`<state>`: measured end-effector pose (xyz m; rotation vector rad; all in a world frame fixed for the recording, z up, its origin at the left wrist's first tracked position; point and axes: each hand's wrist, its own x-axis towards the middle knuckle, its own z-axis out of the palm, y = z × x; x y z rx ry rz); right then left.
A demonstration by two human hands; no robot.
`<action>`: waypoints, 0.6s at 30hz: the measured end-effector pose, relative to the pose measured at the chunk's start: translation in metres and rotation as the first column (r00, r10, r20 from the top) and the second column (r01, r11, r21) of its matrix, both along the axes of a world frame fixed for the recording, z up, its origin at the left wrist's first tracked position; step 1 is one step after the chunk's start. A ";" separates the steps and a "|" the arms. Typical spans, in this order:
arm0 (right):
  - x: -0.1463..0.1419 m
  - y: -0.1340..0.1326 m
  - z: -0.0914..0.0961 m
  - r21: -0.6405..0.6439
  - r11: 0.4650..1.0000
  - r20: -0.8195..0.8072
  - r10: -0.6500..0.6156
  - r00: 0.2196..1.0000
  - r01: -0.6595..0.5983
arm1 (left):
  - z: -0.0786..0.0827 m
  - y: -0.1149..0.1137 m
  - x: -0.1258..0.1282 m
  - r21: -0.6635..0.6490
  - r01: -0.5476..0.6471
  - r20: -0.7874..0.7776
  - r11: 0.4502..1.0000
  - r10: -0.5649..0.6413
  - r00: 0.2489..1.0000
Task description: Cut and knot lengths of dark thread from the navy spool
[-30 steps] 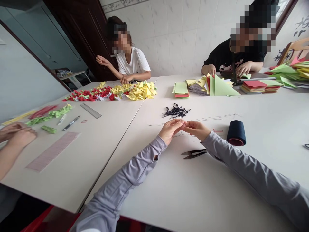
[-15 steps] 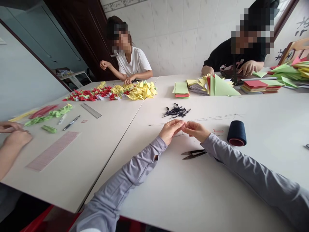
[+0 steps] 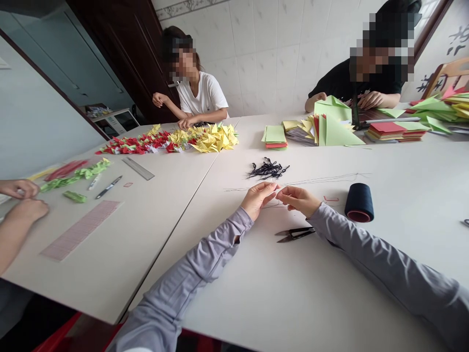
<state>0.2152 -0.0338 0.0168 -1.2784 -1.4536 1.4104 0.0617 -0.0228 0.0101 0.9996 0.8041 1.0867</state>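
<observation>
Over the table's middle, my left hand (image 3: 258, 200) and my right hand (image 3: 299, 199) are raised close together, each with thumb and fingers pinched. A thin dark thread runs at the fingertips; its ends are too fine to follow. Long dark threads (image 3: 330, 180) lie just beyond the hands. Behind them sits a small heap of knotted dark cord loops (image 3: 269, 169). Thread snips (image 3: 293, 235) rest below my right wrist, the handle end partly hidden by the sleeve. A cone of navy thread (image 3: 359, 201) lies to the right, near a small red bent strip (image 3: 331, 199).
Folded paper pieces (image 3: 216, 138) in yellow and red are heaped at the far left, before a person in white. Paper stacks (image 3: 275, 137) stand near a person in black. On the left lie a ruler (image 3: 138, 168), a pen (image 3: 109, 187), a pink lined sheet (image 3: 82, 230) and another person's hands (image 3: 27, 205).
My fingertips have drawn slightly apart, leaving a small gap. Across the table, the person in black has raised a green paper sheet. One hand of the person at left has lifted a little.
</observation>
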 end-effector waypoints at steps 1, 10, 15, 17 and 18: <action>0.000 0.000 0.000 -0.010 1.000 0.000 -0.004 1.000 0.004 | 0.000 0.000 0.000 0.001 -0.003 -0.001 1.000 0.003 1.000; -0.004 0.001 -0.003 -0.015 0.999 -0.045 -0.053 0.998 0.052 | 0.005 -0.005 0.003 0.010 0.029 -0.048 1.000 -0.028 0.998; -0.001 -0.001 -0.001 -0.081 0.996 -0.156 -0.041 0.987 0.028 | 0.003 -0.004 0.002 0.033 -0.051 -0.034 0.998 0.052 0.998; 0.004 -0.004 0.006 -0.143 0.989 -0.221 -0.006 0.975 -0.026 | 0.002 -0.002 -0.002 0.007 -0.086 -0.015 0.996 0.086 0.996; 0.009 -0.005 0.010 -0.167 0.984 -0.231 0.028 0.973 -0.068 | 0.002 0.000 -0.005 -0.010 -0.103 -0.008 0.995 0.103 0.995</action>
